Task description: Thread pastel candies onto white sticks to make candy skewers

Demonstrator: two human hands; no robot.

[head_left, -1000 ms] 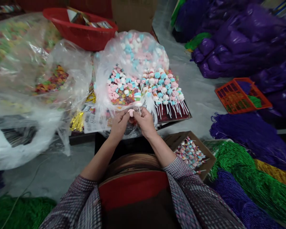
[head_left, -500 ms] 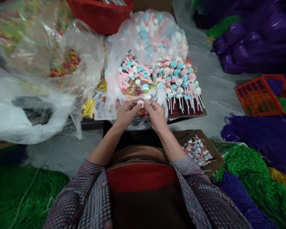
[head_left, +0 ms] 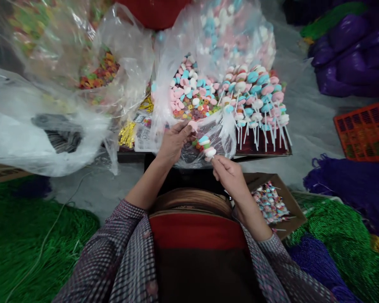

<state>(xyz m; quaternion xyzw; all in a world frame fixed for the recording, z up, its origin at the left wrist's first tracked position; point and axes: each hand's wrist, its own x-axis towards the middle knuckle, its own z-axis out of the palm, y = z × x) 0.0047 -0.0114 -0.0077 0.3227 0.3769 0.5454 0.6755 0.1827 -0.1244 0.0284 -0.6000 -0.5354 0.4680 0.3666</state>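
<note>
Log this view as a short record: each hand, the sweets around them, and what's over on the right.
Left hand: pinching a pink sweet
Right hand: gripping the lower end of a candy skewer
Skewer colours: blue, green, red, white and pale pink
Loose sweets: pink, white and blue, beyond the hands
Finished-looking skewers: heaped at right, white sticks toward the person
Cardboard box: beside the right forearm, holding more sweets
Far right: orange crate, cut off by the frame
</note>
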